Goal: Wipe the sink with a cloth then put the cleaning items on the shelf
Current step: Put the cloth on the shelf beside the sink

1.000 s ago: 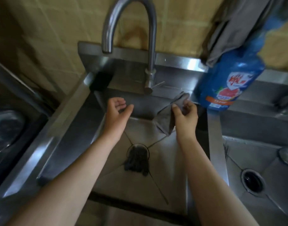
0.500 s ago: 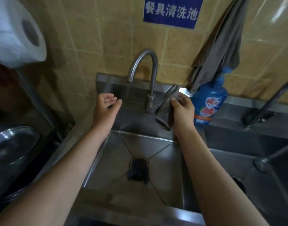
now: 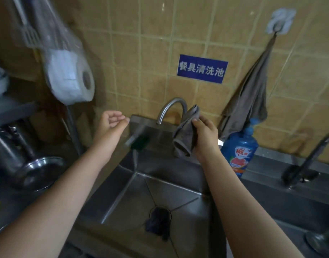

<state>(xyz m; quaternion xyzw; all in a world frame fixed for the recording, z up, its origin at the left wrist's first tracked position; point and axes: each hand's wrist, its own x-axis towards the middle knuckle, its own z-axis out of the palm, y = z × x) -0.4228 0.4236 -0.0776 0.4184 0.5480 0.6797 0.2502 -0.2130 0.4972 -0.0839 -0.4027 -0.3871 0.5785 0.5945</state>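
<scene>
Raised above sink (image 3: pixel 122 198), cloth (image 3: pixel 186 135) in right grip (image 3: pixel 204 135)

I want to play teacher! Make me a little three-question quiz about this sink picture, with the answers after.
1. True or false: the right hand holds the grey cloth.
2. What lies over the drain in the sink? A) a dark rag B) a spoon C) a cup
3. Fill in: the blue bottle stands below the cloth hanging from the wall ____.

Key: 1 true. 2 A, the dark rag. 3 hook.
</scene>
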